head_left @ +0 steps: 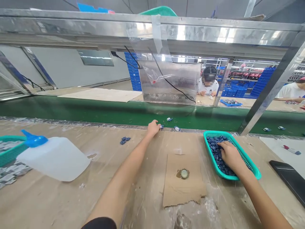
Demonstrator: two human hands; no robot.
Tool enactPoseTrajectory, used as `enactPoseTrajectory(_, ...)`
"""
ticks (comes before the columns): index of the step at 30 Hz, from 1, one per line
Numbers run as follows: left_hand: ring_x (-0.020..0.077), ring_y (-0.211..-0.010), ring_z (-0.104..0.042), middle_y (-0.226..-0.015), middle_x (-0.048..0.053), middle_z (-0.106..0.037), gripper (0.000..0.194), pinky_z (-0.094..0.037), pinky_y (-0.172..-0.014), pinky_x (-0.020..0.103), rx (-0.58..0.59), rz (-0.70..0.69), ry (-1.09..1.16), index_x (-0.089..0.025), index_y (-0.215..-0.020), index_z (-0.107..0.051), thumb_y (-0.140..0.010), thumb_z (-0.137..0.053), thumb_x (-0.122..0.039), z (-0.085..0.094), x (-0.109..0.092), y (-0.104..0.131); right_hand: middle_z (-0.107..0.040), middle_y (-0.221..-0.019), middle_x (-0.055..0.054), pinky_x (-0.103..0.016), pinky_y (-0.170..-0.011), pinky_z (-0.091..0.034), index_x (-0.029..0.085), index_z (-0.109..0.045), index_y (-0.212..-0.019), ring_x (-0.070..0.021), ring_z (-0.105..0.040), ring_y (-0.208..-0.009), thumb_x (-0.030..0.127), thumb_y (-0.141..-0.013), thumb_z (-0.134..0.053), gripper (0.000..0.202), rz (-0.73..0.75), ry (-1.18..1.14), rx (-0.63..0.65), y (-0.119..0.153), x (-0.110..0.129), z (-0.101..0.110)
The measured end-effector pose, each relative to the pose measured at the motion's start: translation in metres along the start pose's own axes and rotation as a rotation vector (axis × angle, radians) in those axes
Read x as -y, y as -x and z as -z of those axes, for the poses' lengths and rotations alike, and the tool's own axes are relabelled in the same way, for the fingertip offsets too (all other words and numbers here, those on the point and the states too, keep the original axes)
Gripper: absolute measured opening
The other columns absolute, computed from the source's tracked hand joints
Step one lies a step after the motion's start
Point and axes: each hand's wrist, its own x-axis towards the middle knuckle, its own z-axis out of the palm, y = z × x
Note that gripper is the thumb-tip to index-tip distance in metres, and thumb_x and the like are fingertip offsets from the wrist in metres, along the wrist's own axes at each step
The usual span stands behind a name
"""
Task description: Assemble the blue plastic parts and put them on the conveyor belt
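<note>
My left hand [153,128] reaches to the near edge of the green conveyor belt, its fingers closed at a small blue-and-white part [161,127]. Two similar parts lie close by: one white-and-blue part [177,128] at the belt's edge and another part [169,119] on the belt. My right hand [230,154] is inside a green plastic basket [254,168] full of small dark blue pieces [215,156]. Its fingers are bent down onto the pieces, and what lies between the fingertips is hidden. Between my arms, a round metal cap [184,173] sits on a cardboard sheet [183,194].
A white bottle with a blue spout [57,157] stands at left beside another green basket [11,154]. Few dark blue pieces [124,140] lie on the table. A black phone-like slab [289,178] is at right. A metal post [269,76] rises beyond the belt [95,109]; co-workers sit across.
</note>
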Motion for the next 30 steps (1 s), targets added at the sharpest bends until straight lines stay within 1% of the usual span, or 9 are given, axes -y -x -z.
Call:
enactPoseTrajectory(4,0.0320,-0.121,-0.032,-0.131,0.019,-0.038,0.048,-0.026,-0.098,0.049,-0.032,-0.194,-0.132,-0.013,-0.131,-0.035,-0.083,-0.040,-0.019,-0.025,-0.025,-0.014,-0.057,-0.087,-0.011,-0.036,-0.072,-0.047,0.014,-0.059,-0.089,-0.0229,-0.057,-0.077,0.017,-0.077,-0.036,0.027,-0.076,-0.018,-0.017,0.006,-0.001,0.001)
enactPoseTrajectory(8,0.0238,-0.116,-0.039,-0.123,0.005,-0.049,0.040,-0.029,-0.100,0.037,0.185,-0.525,-0.174,-0.030,-0.119,-0.051,-0.080,-0.051,-0.036,-0.057,-0.046,-0.006,-0.057,-0.080,-0.008,-0.036,-0.068,-0.046,0.017,-0.056,-0.083,-0.0221,-0.056,-0.073,0.025,-0.081,-0.035,0.023,-0.126,-0.107,-0.066,0.005,0.001,0.005)
enactPoseTrajectory(10,0.0247,-0.123,-0.032,-0.131,0.001,-0.043,0.043,-0.024,-0.103,0.038,0.243,-0.604,-0.212,-0.036,-0.119,-0.050,-0.076,-0.055,-0.042,-0.069,-0.046,-0.002,-0.057,-0.077,-0.008,-0.035,-0.067,-0.046,0.017,-0.055,-0.083,-0.0220,-0.055,-0.071,0.028,-0.082,-0.035,0.023,-0.147,-0.126,-0.118,0.005,0.003,0.007)
enactPoseTrajectory(13,0.0313,-0.132,-0.014,-0.144,0.004,-0.022,0.048,-0.016,-0.104,0.050,0.218,-0.535,-0.305,-0.036,-0.130,-0.037,-0.083,-0.043,-0.046,-0.082,-0.042,-0.007,-0.057,-0.078,-0.007,-0.036,-0.066,-0.046,0.018,-0.055,-0.083,-0.0223,-0.056,-0.071,0.031,-0.082,-0.036,0.023,-0.146,-0.142,-0.153,0.004,0.008,0.008)
enactPoseTrajectory(16,0.0378,-0.132,-0.009,-0.146,0.012,-0.015,0.057,-0.015,-0.100,0.058,0.136,-0.415,-0.346,-0.029,-0.137,-0.025,-0.085,-0.033,-0.051,-0.091,-0.049,-0.017,-0.058,-0.082,-0.008,-0.036,-0.066,-0.046,0.018,-0.055,-0.088,-0.0229,-0.057,-0.073,0.034,-0.083,-0.036,0.025,-0.172,-0.180,-0.183,0.005,0.008,0.009)
enactPoseTrajectory(21,0.0286,-0.134,-0.007,-0.147,0.008,-0.014,0.049,-0.013,-0.105,0.050,-0.053,-0.412,-0.342,-0.029,-0.138,-0.021,-0.090,-0.023,-0.039,-0.087,-0.063,-0.019,-0.059,-0.086,-0.006,-0.034,-0.060,-0.048,0.020,-0.059,-0.085,-0.0199,-0.058,-0.064,0.039,-0.081,-0.040,0.027,-0.223,-0.235,-0.240,0.006,0.000,0.010)
enactPoseTrajectory(24,0.0282,-0.134,-0.006,-0.147,0.009,-0.014,0.050,-0.013,-0.105,0.050,-0.172,-0.430,-0.384,-0.026,-0.139,-0.019,-0.089,-0.026,-0.028,-0.070,-0.044,-0.021,-0.061,-0.091,-0.006,-0.035,-0.064,-0.049,0.022,-0.063,-0.090,-0.0204,-0.059,-0.069,0.038,-0.081,-0.039,0.031,-0.206,-0.220,-0.233,0.006,-0.002,0.010)
enactPoseTrajectory(28,0.0331,-0.133,-0.009,-0.147,0.007,-0.015,0.049,-0.014,-0.103,0.055,-0.095,-0.346,-0.488,-0.032,-0.136,-0.027,-0.087,-0.036,-0.035,-0.047,-0.007,-0.033,-0.061,-0.092,-0.006,-0.037,-0.071,-0.049,0.022,-0.064,-0.091,-0.0217,-0.059,-0.077,0.037,-0.082,-0.037,0.032,-0.193,-0.242,-0.222,0.005,0.001,0.012)
enactPoseTrajectory(30,0.0371,-0.133,-0.007,-0.147,0.010,-0.010,0.052,-0.013,-0.101,0.058,-0.100,-0.268,-0.464,-0.029,-0.136,-0.026,-0.086,-0.039,-0.038,-0.046,-0.005,-0.040,-0.061,-0.093,-0.006,-0.037,-0.071,-0.049,0.022,-0.064,-0.092,-0.0211,-0.059,-0.077,0.037,-0.082,-0.037,0.031,-0.199,-0.272,-0.197,0.004,0.003,0.012)
